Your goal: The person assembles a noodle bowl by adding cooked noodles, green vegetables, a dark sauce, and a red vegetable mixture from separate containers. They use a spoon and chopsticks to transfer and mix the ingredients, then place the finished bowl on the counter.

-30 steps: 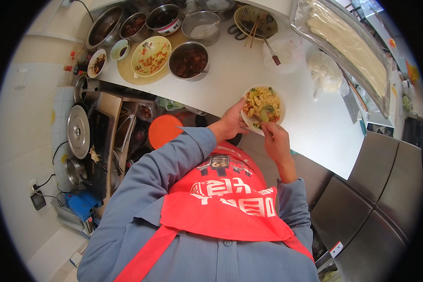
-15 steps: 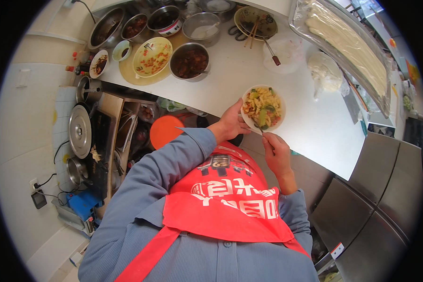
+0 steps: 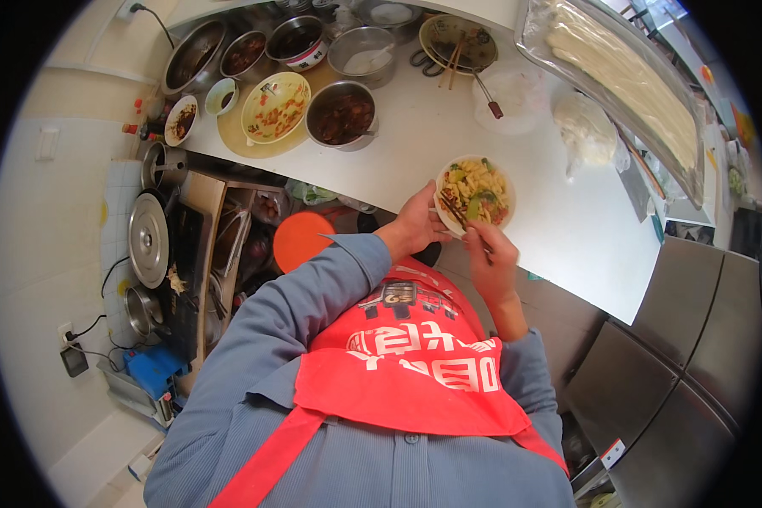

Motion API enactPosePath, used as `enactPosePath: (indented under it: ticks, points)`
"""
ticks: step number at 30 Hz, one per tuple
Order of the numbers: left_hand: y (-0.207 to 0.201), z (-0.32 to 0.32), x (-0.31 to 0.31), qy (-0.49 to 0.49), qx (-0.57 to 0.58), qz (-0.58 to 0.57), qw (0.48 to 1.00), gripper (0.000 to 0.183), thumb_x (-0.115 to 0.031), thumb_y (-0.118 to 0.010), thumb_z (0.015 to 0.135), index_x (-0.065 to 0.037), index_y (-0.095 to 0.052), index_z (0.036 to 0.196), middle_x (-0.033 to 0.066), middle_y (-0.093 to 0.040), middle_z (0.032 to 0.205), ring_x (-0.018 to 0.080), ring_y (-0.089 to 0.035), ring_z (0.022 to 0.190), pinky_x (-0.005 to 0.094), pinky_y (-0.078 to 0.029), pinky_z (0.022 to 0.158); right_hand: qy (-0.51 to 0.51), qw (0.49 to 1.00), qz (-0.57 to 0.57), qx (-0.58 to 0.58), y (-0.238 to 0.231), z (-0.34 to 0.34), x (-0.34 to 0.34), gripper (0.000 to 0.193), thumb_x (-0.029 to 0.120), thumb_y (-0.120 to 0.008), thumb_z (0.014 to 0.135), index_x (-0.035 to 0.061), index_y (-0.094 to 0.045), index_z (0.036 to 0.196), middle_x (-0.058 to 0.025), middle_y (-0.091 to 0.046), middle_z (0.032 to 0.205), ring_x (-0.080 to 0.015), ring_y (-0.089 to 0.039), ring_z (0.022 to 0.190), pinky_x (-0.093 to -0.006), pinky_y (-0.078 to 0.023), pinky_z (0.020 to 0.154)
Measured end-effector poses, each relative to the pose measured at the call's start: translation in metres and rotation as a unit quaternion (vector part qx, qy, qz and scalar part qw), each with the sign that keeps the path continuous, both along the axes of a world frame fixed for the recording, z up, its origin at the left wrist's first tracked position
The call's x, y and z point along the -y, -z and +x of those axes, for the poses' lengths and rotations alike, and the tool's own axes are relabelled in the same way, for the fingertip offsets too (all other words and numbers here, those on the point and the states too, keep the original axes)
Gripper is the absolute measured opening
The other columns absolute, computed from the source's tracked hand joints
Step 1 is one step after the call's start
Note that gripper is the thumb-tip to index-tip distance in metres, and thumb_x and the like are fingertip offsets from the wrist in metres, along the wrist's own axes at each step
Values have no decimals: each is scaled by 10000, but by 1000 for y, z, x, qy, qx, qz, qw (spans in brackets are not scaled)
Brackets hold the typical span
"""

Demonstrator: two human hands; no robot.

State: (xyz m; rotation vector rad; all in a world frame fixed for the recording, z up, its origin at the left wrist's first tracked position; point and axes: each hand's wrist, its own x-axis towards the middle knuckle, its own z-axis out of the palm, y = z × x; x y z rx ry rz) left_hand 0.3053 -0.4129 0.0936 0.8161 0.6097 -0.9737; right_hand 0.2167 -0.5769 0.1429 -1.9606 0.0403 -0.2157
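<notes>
A white bowl point(image 3: 510, 203) sits at the counter's near edge, filled with yellow pasta-like pieces point(image 3: 483, 179), green leaves and orange-red bits. My left hand point(image 3: 416, 222) grips it by its left side, thumb near the rim and fingers beneath. In my right hand point(image 3: 493, 250), fingers pinch dark chopsticks point(image 3: 454, 208), whose far ends lie in the food at the bowl's left side. That hand is over the bowl's near rim and partly covers the sticks.
Across the white counter point(image 3: 559, 229), a steel pot point(image 3: 341, 117) of dark food and a yellow bowl point(image 3: 275, 107) stand at the far left. Behind are several pans. A strainer point(image 3: 488, 93) lies at the back; a plastic-covered dough tray point(image 3: 631, 72) is far right. An orange lid-like disc point(image 3: 300, 241) is below.
My right hand has moved up and slightly left over the bowl, and the chopsticks now slant toward its left side. My left hand keeps its hold on the bowl.
</notes>
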Motion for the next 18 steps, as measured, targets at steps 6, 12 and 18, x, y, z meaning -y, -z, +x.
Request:
enactPosePath:
  ticks: [6,12,18]
  points:
    - [-5,3,-3,6,-9,18,1000,816,-648,-342,1021,50,-371,1443,288,-516,1390,394,-541,1265,519,-426,1058,-19,987,-157,21,7,12,6,118,36,-644,949,-18,-688,1044,-190,-702,930,-260,-708,754,-336,-542,653]
    - [-5,3,-3,4,-5,14,1000,828,-653,-354,1015,52,-373,1448,291,-514,1388,390,-531,1272,516,-431,1054,8,999,-38,-10,-21,-1,3,93,32,-637,924,-14,-671,997,-206,-680,883,-400,-663,775,-429,-532,679]
    - [-4,3,-2,10,-5,15,1000,840,-659,-362,1010,55,-373,1453,294,-504,1401,400,-526,1274,524,-397,1085,-22,974,-193,113,7,30,-6,132,53,-625,979,-35,-689,1053,-142,-712,890,-159,-681,699,-299,-533,598]
